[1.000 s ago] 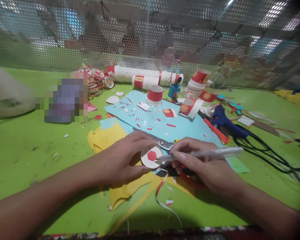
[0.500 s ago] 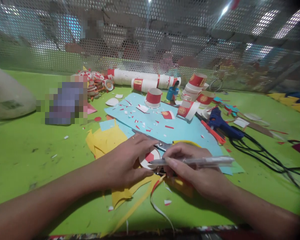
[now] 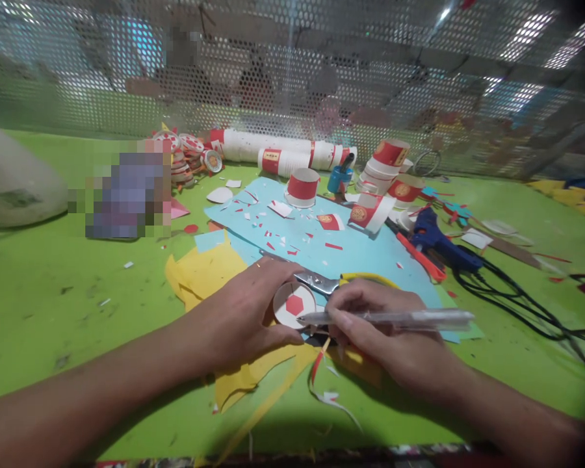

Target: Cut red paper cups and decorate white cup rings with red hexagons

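White paper disc with a red hexagon [image 3: 294, 304] lies on the yellow paper sheet [image 3: 209, 273] over the green tabletop [image 3: 53, 292], pinned at its edge by the left hand's [image 3: 241, 318] curled fingers, while the right hand [image 3: 385, 331] pinches a clear plastic pen [image 3: 394, 318] with its tip at the disc's rim. Being light and loosely pinned, the disc could skid under the pen and spoil the line, or the wrist could catch the yellow-handled scissors [image 3: 331, 283] just behind. Farther back, an upright red-and-white paper cup [image 3: 302, 185] hides its inside, and a small blue pot [image 3: 338, 177] holds a dark tool.

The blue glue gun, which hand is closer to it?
Right. The right hand, holding a pen, lies just below and left of the glue gun. The left hand is farther left, holding a white disc.
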A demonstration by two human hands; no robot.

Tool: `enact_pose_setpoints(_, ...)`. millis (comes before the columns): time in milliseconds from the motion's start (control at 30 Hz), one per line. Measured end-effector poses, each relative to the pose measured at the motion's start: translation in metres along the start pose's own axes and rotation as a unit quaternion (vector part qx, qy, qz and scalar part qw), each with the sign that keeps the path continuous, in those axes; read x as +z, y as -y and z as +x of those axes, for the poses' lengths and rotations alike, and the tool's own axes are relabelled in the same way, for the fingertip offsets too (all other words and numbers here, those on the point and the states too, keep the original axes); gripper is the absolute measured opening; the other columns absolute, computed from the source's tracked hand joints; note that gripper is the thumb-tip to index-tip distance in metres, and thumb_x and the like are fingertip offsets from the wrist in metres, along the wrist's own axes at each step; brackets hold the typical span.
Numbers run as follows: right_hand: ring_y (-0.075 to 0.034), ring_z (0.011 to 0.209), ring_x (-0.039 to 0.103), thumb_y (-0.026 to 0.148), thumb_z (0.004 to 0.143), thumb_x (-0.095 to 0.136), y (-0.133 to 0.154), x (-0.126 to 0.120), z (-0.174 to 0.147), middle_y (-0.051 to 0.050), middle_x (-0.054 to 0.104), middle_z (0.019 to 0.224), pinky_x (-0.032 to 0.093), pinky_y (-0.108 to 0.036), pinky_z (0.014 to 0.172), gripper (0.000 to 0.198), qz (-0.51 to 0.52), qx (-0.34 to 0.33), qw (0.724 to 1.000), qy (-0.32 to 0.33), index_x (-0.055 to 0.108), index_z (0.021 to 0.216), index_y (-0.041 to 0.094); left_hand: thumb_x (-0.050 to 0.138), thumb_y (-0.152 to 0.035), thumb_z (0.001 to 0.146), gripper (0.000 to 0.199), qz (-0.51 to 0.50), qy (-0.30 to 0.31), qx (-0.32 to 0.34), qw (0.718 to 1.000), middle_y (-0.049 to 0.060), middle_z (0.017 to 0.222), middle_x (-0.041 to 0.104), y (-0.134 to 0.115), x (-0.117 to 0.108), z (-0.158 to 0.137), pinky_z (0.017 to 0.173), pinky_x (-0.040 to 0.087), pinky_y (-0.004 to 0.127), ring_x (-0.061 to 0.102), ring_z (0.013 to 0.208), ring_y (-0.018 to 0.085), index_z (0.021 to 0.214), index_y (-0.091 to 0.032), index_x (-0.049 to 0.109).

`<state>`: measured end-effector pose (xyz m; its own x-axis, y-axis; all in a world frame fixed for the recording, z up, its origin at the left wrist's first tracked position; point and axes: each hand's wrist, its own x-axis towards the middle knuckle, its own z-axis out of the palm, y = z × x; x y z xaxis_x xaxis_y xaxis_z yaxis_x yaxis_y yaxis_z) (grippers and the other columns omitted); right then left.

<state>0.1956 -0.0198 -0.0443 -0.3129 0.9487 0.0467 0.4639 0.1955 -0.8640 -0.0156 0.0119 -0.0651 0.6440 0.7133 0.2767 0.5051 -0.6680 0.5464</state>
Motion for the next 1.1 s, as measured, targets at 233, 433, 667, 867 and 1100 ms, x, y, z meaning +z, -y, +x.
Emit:
enact_pose_setpoints(233, -0.013, 0.051, 0.052, 0.027, 0.080, 0.054, 0.0007, -0.0002, 0.0020, -0.003, 0.063, 0.062, 0.039, -0.024, 0.045, 0.014, -0.015, 0.000, 1.000, -0.009, 0.060, 0.069, 0.020, 0.068, -0.031, 0.079, 0.054, 0.020, -0.005, 0.027, 0.999, 0.008, 0.112, 0.058, 0.0000, 0.0005, -0.0019, 0.081, 0.048, 0.037, 0.056, 0.103, 0.025, 0.122, -0.023, 0.037)
enact_pose_setpoints(433, -0.013, 0.053, 0.053, 0.026, 0.081, 0.055, -0.0009, -0.0009, 0.0023, -0.002, 0.064, 0.063, 0.040, -0.024, 0.046, 0.014, -0.005, 0.001, 1.000, -0.009, 0.061, 0.071, 0.020, 0.066, -0.027, 0.080, 0.061, 0.043, -0.029, 0.039, 0.998, 0.009, 0.112, 0.058, 0.0013, 0.0040, -0.0055, 0.081, 0.049, 0.036, 0.057, 0.100, 0.024, 0.129, -0.023, 0.029)
enact_pose_setpoints(667, -0.013, 0.053, 0.053, 0.027, 0.082, 0.054, -0.0004, -0.0010, 0.0007, -0.002, 0.063, 0.063, 0.040, -0.024, 0.047, 0.014, -0.009, 0.006, 1.000, -0.009, 0.061, 0.071, 0.020, 0.072, -0.030, 0.076, 0.069, 0.057, -0.029, 0.029, 0.998, 0.011, 0.116, 0.058, 0.0008, 0.0047, -0.0063, 0.083, 0.049, 0.036, 0.057, 0.106, 0.026, 0.129, -0.021, 0.029)
enact_pose_setpoints(867, -0.013, 0.053, 0.053, 0.027, 0.081, 0.054, -0.0005, 0.0000, 0.0022, -0.002, 0.063, 0.063, 0.040, -0.024, 0.047, 0.014, -0.009, 0.004, 1.000, -0.005, 0.060, 0.070, 0.020, 0.073, -0.029, 0.075, 0.073, 0.049, -0.025, 0.015, 0.998, 0.011, 0.120, 0.057, 0.0004, 0.0049, -0.0062, 0.084, 0.050, 0.039, 0.056, 0.110, 0.028, 0.130, -0.025, 0.026)
enact_pose_setpoints(1100, -0.013, 0.053, 0.052, 0.027, 0.080, 0.053, -0.0001, 0.0006, 0.0021, -0.002, 0.062, 0.063, 0.039, -0.024, 0.047, 0.014, -0.006, 0.009, 1.000, -0.003, 0.060, 0.070, 0.019, 0.073, -0.026, 0.074, 0.071, 0.053, -0.040, 0.016, 0.998, 0.011, 0.118, 0.058, -0.0002, 0.0062, -0.0058, 0.083, 0.051, 0.038, 0.058, 0.107, 0.027, 0.128, -0.024, 0.028)
